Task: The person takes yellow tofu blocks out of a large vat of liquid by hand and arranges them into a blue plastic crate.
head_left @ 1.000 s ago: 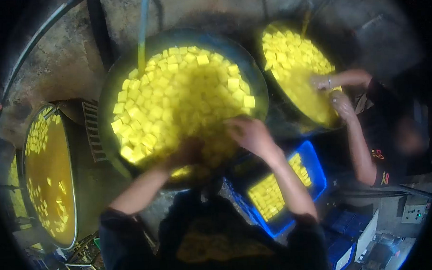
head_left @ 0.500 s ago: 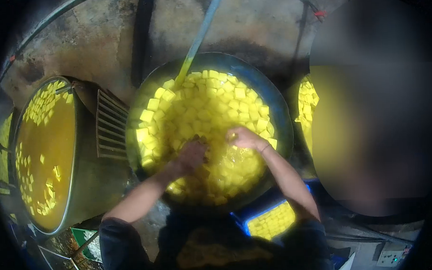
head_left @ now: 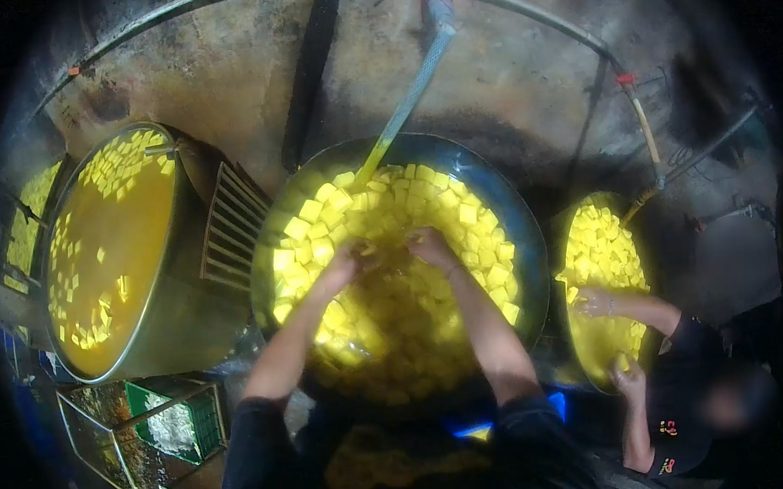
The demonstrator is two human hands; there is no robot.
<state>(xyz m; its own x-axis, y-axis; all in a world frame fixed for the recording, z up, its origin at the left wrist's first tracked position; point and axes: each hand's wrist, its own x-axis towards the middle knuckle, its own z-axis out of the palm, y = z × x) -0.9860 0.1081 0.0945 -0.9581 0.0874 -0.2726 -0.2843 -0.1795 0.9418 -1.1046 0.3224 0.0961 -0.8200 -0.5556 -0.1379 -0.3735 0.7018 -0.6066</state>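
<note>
A large round wok (head_left: 534, 239) holds yellow liquid and a crowd of yellow cubes (head_left: 468, 213). Over its middle, at the liquid's surface, is my left hand (head_left: 351, 260), its fingers curled, with what they hold hard to make out. Close to its right, my right hand (head_left: 429, 246) also has curled fingers, and anything in them is too small to tell. The two hands are apart. Cubes lie around both. A blue hose (head_left: 412, 93) dips into the wok's upper left part.
At left stands a big metal vat (head_left: 190, 277) of orange liquid with floating cubes, beside a slatted rack (head_left: 231, 226). A green crate (head_left: 206, 419) is below. At right, a co-worker's hands (head_left: 596, 302) reach into another wok (head_left: 610, 202). A blue crate (head_left: 557, 402) shows at the lower edge.
The view has shifted, showing more hoses above. My hands have moved from the wok's lower part toward its middle. The co-worker is visible again at right, with hands now farther apart.
</note>
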